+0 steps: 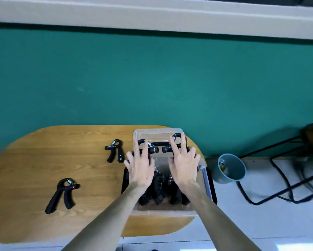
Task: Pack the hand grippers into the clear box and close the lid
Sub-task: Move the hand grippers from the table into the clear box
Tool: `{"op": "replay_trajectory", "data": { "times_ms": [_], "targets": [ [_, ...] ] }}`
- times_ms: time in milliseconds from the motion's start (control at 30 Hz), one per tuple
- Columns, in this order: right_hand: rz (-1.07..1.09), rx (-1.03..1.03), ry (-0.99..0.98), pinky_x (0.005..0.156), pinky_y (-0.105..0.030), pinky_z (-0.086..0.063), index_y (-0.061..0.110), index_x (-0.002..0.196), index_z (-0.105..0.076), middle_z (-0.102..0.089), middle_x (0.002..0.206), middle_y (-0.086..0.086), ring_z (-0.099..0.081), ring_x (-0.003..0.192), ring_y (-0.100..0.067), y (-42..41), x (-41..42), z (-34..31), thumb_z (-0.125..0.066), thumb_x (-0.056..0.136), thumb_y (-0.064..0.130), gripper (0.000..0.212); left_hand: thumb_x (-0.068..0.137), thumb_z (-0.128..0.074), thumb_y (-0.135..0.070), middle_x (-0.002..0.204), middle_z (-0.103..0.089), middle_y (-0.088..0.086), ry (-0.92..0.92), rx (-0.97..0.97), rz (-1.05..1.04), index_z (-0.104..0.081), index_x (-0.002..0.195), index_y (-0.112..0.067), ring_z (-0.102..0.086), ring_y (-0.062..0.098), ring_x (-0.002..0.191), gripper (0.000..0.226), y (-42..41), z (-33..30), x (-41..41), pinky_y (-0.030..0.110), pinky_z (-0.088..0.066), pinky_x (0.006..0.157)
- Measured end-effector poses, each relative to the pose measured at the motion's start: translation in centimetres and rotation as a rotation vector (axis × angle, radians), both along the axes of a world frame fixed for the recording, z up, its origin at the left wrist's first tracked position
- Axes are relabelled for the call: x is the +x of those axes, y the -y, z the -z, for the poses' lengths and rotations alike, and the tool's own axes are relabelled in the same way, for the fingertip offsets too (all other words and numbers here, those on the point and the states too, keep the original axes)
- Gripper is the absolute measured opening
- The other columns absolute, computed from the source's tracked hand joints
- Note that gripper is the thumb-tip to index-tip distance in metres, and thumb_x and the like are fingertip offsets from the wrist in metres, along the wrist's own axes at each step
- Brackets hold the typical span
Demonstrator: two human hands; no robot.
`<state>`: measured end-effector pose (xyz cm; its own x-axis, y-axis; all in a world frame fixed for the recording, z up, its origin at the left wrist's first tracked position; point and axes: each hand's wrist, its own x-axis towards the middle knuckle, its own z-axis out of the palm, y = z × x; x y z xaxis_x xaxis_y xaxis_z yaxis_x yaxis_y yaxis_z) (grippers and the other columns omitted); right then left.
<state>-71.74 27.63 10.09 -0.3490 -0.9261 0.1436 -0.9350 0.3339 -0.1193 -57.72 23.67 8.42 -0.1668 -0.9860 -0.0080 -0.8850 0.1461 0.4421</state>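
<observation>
Both hands lie flat with fingers spread and straight, gripping nothing, pressed down over the clear box (170, 211) at the right end of the wooden table (43, 156). The left hand (140, 167) covers the box's left half and the right hand (183, 165) its right half, a narrow gap between them. Under and just beyond the fingertips lie black hand grippers inside the box (157, 150), and more dark handles show through the near part, between the two wrists. Whether a lid already sits under the palms cannot be told. Just right of the right hand a clear strip edged in black (205, 180) runs along the box's side. Left of the left hand, one loose gripper (115, 151) lies near the box, and a second loose gripper (62, 194) lies well apart, nearer the person, with bare tabletop around both. The box's near edge stands close to the table's near rim. Right of the right hand, off the table, a grey bin (231, 168) stands on the floor.
</observation>
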Motion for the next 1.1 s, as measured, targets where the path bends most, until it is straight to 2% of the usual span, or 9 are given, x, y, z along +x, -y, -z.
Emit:
{"op": "replay_trajectory", "data": {
  "times_ms": [100,200,333,567,833,967,1100],
  "targets": [
    [0.028,-0.004,0.013,0.073,-0.045,-0.037,0.035,0.153,-0.028,-0.013,0.165,-0.009,-0.044,0.088,-0.033,-1.4,-1.4,1.0,-0.065,0.083,0.024,0.080,0.101,-0.046,-0.031,0.169,0.006,0.006,0.027,0.034,0.023,-0.011,0.159,-0.034,-0.034,0.032,0.120,0.068,-0.7,1.0,-1.7,0.049,-0.032,0.102],
    [0.043,0.021,0.014,0.077,-0.047,-0.039,0.035,0.154,-0.024,-0.009,0.166,-0.009,-0.046,0.093,-0.036,-2.8,-2.7,2.5,-0.064,0.084,0.027,0.081,0.101,-0.045,-0.031,0.169,0.004,0.006,0.056,0.067,0.044,-0.011,0.159,-0.035,-0.032,0.033,0.123,0.068,-1.6,2.3,-2.9,0.055,-0.031,0.106],
    [0.103,0.069,0.068,0.078,-0.049,-0.042,0.034,0.152,-0.028,-0.019,0.164,-0.009,-0.048,0.104,-0.041,-4.5,-4.0,5.0,-0.066,0.080,0.023,0.083,0.102,-0.044,-0.032,0.169,0.004,0.006,0.096,0.100,0.068,-0.009,0.159,-0.036,-0.031,0.032,0.124,0.067,-3.3,4.3,-4.0,0.049,-0.031,0.101],
    [0.080,0.162,0.106,0.073,-0.046,-0.043,0.032,0.149,-0.034,-0.025,0.162,-0.007,-0.050,0.099,-0.040,-6.1,-4.7,9.2,-0.067,0.077,0.024,0.080,0.102,-0.043,-0.030,0.168,0.007,0.007,0.187,0.171,0.083,-0.010,0.159,-0.033,-0.034,0.030,0.119,0.066,-5.2,8.4,-4.1,0.045,-0.035,0.096],
    [0.020,0.245,0.141,0.077,-0.043,-0.040,0.033,0.154,-0.024,-0.016,0.165,-0.005,-0.044,0.094,-0.031,-4.9,-4.4,12.5,-0.056,0.087,0.026,0.075,0.101,-0.047,-0.024,0.168,0.006,0.008,0.235,0.181,0.048,-0.013,0.159,-0.032,-0.036,0.031,0.117,0.067,-4.1,10.9,-4.6,0.043,-0.034,0.093],
    [-0.008,0.312,0.179,0.086,-0.044,-0.041,0.032,0.156,-0.016,-0.004,0.166,-0.006,-0.042,0.104,-0.033,-4.4,-3.9,13.8,-0.049,0.093,0.026,0.072,0.099,-0.049,-0.019,0.166,0.005,0.009,0.236,0.185,0.036,-0.018,0.157,-0.029,-0.037,0.032,0.117,0.066,-3.8,11.7,-4.7,0.044,-0.035,0.094],
    [-0.022,0.313,0.147,0.085,-0.048,-0.043,0.025,0.156,-0.021,-0.009,0.165,-0.012,-0.045,0.105,-0.037,-4.3,-3.6,14.9,-0.053,0.092,0.026,0.071,0.098,-0.050,-0.017,0.166,0.001,0.011,0.237,0.179,0.017,-0.020,0.157,-0.026,-0.037,0.034,0.111,0.067,-3.9,12.5,-5.0,0.045,-0.036,0.095]
  ]
}}
